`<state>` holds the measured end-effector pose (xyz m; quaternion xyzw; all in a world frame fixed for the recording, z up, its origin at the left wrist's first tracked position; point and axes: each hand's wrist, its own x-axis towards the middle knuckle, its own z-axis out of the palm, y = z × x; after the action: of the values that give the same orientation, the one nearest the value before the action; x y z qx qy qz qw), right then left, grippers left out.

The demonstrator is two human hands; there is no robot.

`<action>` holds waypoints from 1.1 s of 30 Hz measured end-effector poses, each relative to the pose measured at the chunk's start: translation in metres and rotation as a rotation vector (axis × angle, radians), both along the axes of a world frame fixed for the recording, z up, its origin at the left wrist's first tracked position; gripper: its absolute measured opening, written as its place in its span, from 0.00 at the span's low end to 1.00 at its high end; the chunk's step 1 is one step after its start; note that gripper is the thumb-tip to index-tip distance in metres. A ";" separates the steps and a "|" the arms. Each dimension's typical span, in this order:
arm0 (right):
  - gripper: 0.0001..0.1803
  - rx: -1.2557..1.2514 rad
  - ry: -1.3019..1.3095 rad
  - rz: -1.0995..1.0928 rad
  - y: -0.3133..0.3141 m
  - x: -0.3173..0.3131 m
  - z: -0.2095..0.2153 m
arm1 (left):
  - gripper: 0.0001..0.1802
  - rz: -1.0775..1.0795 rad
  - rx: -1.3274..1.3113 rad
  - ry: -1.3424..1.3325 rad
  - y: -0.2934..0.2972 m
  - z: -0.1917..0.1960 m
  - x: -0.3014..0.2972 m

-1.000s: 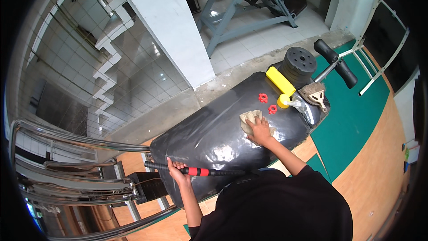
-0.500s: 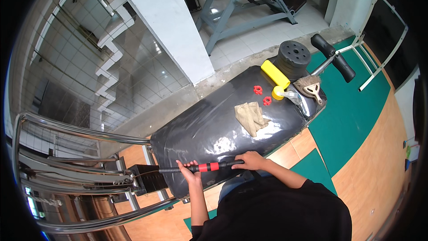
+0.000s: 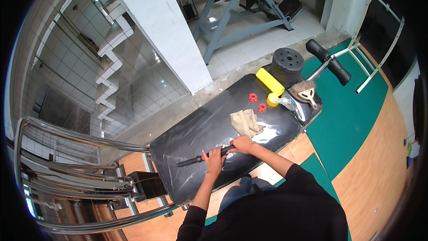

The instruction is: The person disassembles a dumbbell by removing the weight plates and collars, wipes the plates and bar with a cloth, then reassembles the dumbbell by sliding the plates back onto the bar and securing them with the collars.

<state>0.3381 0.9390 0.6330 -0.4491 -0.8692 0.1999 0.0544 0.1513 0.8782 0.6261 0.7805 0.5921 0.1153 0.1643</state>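
A black dumbbell bar (image 3: 191, 161) with ridged ends and a red band lies level just above the black padded bench (image 3: 178, 140). Around its middle my left hand (image 3: 215, 162) is closed, covering most of the red part. My right hand (image 3: 242, 144) grips the bar's right end. Beyond my hands, a crumpled beige cloth (image 3: 245, 122) rests on the pad. Two red star-shaped collars (image 3: 253, 97) sit past the cloth.
Toward the bench's far end are a yellow cylinder (image 3: 269, 81), a yellow roll (image 3: 272, 99), a brush (image 3: 304, 94) and stacked black weight plates (image 3: 288, 65). Curved metal rails (image 3: 84, 136) stand at the left. A white pillar (image 3: 156, 31) rises behind the bench.
The bar has moved right and its left end has tilted down a little. My left hand has slid along it toward my right hand, over the red bands. My view has shifted slightly.
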 end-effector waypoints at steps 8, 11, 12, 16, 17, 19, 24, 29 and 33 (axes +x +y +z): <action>0.23 0.476 -0.114 -0.656 0.025 0.008 -0.021 | 0.24 -0.041 -0.156 -0.045 0.012 -0.028 -0.033; 0.29 0.289 -0.097 -0.584 0.025 0.023 -0.044 | 0.24 -0.048 -0.197 -0.100 0.015 -0.028 -0.039; 0.29 0.183 -0.112 -0.543 0.024 0.028 -0.045 | 0.24 -0.035 -0.188 -0.107 0.014 -0.028 -0.039; 0.27 0.137 -0.143 -0.367 0.007 0.050 -0.029 | 0.25 -0.012 -0.213 -0.140 0.015 -0.036 -0.049; 0.26 0.169 -0.150 -0.349 -0.002 0.060 -0.025 | 0.26 -0.014 -0.221 -0.141 0.017 -0.037 -0.047; 0.26 0.189 -0.175 -0.323 -0.016 0.077 -0.025 | 0.26 -0.029 -0.234 -0.140 0.021 -0.038 -0.046; 0.29 0.110 -0.207 -0.371 -0.031 0.103 0.010 | 0.25 -0.031 -0.145 -0.129 0.016 -0.038 -0.043; 0.27 0.322 -0.245 -0.353 -0.015 0.114 0.016 | 0.25 -0.096 -0.142 -0.212 0.022 -0.035 -0.049; 0.27 0.087 -0.287 -0.341 -0.008 0.114 0.003 | 0.25 -0.124 -0.128 -0.217 0.028 -0.039 -0.050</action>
<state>0.4518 0.9305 0.6360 -0.6107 -0.7872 0.0843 -0.0176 0.1010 0.9060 0.5871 0.7864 0.5277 0.1506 0.2834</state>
